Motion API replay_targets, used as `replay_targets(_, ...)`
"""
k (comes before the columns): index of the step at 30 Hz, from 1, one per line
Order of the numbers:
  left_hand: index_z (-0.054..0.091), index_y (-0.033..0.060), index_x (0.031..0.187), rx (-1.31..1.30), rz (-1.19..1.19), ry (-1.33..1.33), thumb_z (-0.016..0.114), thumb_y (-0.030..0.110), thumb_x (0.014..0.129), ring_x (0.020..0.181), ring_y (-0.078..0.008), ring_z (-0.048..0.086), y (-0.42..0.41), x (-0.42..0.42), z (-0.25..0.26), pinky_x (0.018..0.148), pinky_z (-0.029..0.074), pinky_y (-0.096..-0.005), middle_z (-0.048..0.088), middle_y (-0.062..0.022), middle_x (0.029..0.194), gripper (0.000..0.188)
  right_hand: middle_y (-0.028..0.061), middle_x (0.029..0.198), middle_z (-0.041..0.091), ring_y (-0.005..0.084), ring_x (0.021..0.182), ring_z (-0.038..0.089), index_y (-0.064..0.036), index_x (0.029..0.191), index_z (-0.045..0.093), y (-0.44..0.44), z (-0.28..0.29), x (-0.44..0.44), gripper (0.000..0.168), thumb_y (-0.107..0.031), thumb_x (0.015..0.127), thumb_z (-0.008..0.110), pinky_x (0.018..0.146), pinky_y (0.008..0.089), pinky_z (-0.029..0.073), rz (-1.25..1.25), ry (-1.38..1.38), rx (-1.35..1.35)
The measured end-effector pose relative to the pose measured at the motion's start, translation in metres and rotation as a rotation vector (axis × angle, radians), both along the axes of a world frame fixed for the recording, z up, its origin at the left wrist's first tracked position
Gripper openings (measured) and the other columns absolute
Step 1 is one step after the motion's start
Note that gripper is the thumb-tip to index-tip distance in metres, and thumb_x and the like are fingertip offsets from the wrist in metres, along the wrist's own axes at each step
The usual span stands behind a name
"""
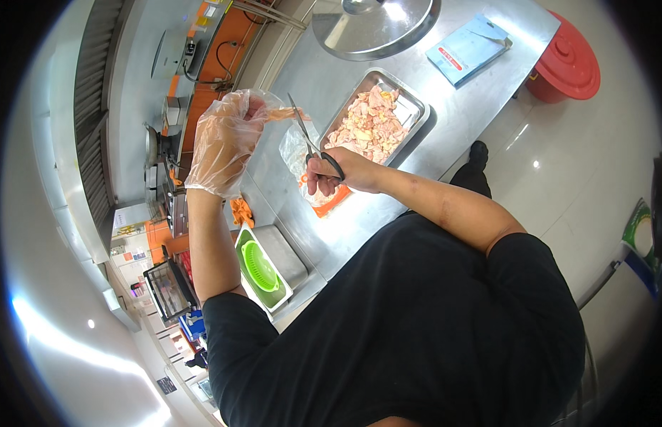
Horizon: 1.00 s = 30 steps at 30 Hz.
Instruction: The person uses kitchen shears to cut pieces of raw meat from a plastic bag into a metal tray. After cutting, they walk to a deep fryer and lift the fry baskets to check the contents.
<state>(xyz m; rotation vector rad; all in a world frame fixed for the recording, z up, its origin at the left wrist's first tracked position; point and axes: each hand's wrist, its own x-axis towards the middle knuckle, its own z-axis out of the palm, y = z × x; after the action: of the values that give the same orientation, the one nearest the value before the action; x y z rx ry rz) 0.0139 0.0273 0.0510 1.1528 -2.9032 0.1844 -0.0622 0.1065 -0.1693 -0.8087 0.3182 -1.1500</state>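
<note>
My left hand (pixel 229 133), in a loose clear plastic glove, pinches a thin strip of raw meat or skin (pixel 280 113) that stretches towards the right. My bare right hand (pixel 333 169) grips black-handled scissors (pixel 306 133), their blades slightly apart and pointing up by the strip's far end. Whether the blades touch the strip I cannot tell. Beyond my right hand, a steel tray (pixel 420 120) holds a heap of pale pink and yellow raw chicken pieces (pixel 371 125). A clear plastic bag with orange print (pixel 331 203) lies under and beside my right hand, with some pale pieces inside.
On the steel worktable (pixel 288 208) are a large round metal lid (pixel 376 29) and a blue packet (pixel 467 50). An orange cloth (pixel 241 212) and a white-rimmed container with a green basket (pixel 260 267) are at the left. A red lidded bucket (pixel 566 61) stands beyond the table's right edge.
</note>
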Motion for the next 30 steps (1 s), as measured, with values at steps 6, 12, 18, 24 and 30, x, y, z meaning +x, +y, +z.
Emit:
replay_targets(6,0.062,0.0047,0.09,0.086,0.088,0.109,0.068,0.019,0.083,0.073,-0.0179,0.062,0.008,-0.008,0.002,0.069,0.049,-0.0307,0.065,-0.0087,0.081,0.017,0.007,0.079,0.066,0.0096,0.064,0.059,-0.008,0.079,0.059,0.003,0.006,0.0,0.054,-0.061,0.088,0.055,0.06,0.0239,0.048,-0.008,-0.059,-0.034)
replay_targets(12,0.06,0.0032,0.088,0.132,0.152,0.126,0.071,0.019,0.081,0.071,-0.0151,0.055,0.012,-0.013,-0.002,0.068,0.047,-0.0297,0.062,-0.0056,0.079,0.02,0.007,0.072,0.065,0.0094,0.059,0.055,-0.006,0.077,0.059,0.003,0.008,-0.006,0.051,-0.055,0.09,0.055,0.057,0.0247,0.045,-0.116,0.081,-0.046)
replay_targets(18,0.059,0.0029,0.086,0.129,0.085,0.093,0.071,0.014,0.081,0.074,-0.0137,0.056,0.009,-0.01,-0.001,0.069,0.047,-0.0287,0.062,-0.0042,0.08,0.017,0.0062,0.068,0.064,0.0089,0.054,0.052,-0.007,0.073,0.059,0.005,0.014,-0.004,0.049,-0.053,0.088,0.06,0.053,0.0241,0.042,-0.126,-0.081,0.003)
replay_targets(24,0.059,0.0039,0.084,0.192,0.061,0.069,0.071,0.01,0.078,0.073,-0.0132,0.054,0.014,-0.015,0.003,0.069,0.046,-0.0281,0.06,-0.0031,0.081,0.014,0.0063,0.064,0.063,0.0085,0.051,0.05,-0.007,0.068,0.058,0.002,0.013,-0.013,0.05,-0.053,0.086,0.064,0.051,0.0241,0.041,-0.158,0.045,0.03)
replay_targets(30,0.057,0.004,0.082,0.226,0.054,0.008,0.07,0.009,0.078,0.073,-0.0133,0.053,0.01,-0.027,0.006,0.069,0.045,-0.0273,0.059,-0.0019,0.079,0.014,0.0084,0.067,0.064,0.0094,0.052,0.052,-0.007,0.067,0.059,0.002,0.006,-0.014,0.051,-0.054,0.085,0.064,0.052,0.0244,0.041,-0.146,-0.084,0.076)
